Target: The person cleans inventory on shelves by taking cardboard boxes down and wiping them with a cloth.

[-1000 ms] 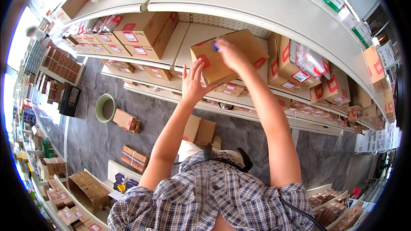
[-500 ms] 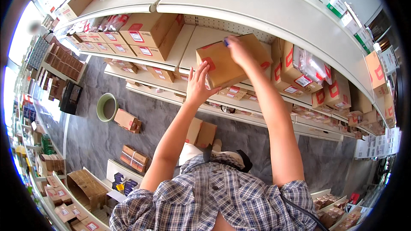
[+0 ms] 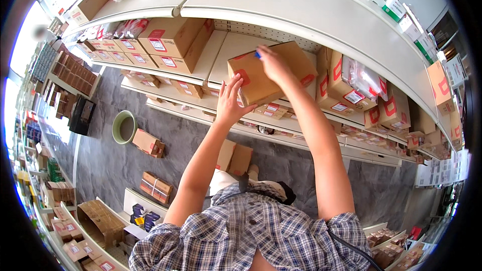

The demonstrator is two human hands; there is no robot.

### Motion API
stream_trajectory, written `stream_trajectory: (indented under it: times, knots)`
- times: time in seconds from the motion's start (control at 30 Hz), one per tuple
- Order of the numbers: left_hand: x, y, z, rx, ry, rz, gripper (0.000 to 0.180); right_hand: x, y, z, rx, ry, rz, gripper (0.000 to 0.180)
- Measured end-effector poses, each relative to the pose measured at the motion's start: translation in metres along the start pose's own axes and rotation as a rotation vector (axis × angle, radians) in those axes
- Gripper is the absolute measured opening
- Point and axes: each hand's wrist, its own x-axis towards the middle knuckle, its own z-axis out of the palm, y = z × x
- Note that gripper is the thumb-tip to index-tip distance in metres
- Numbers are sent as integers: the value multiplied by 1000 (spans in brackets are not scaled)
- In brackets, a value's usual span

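Note:
A brown cardboard box with red markings rests tilted on the shelf in front of me. Against its near left face lies my left hand, fingers spread and pressed to the cardboard rather than wrapped round it. Over the top of the box is my right hand, closed on a small blue object. Only a bit of that object shows past the fingers, so its exact kind is hidden. The box top looks closed.
More cartons stand to the left on the same shelf, and others with plastic-wrapped packs to the right. An upper shelf board overhangs the box. On the grey floor are a green bin and small boxes.
My right hand has moved slightly left and toward me across the box top, with the blue object in it. My left hand stays against the box.

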Motion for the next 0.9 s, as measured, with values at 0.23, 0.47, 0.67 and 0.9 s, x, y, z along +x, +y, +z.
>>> stream_trajectory:
  times: [0.23,0.47,0.67,0.9]
  knots:
    - [4,7,-4,-1,-31,9,92,10,120,-40,-172,212,393,32]
    - [4,2,6,-43,31,48,93,-10,102,-22,-344,269,40,37]
    - [2,0,-5,47,29,27,89,-2,50,-17,76,49,-32,34]
    - [15,3,-4,111,-72,27,90,6,96,-38,-159,205,243,36]
